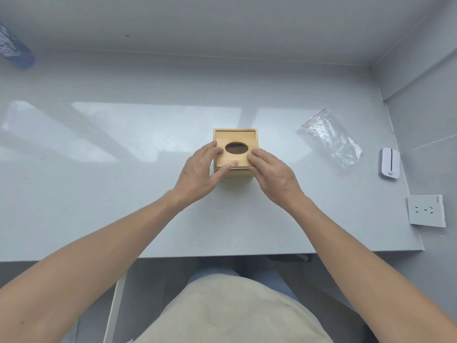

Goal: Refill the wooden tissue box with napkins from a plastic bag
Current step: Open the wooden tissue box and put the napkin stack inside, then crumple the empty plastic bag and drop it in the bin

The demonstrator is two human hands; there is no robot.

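Here, hands (237, 169) press the square wooden box (236, 137) (oval-holed lid).

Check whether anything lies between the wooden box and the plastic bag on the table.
Nothing visible does. Bare table separates the wooden tissue box, held under both hands, from the plastic bag lying to its right.

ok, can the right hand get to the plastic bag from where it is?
Probably yes: the plastic bag lies flat right of the wooden box, nothing between it and the right hand.
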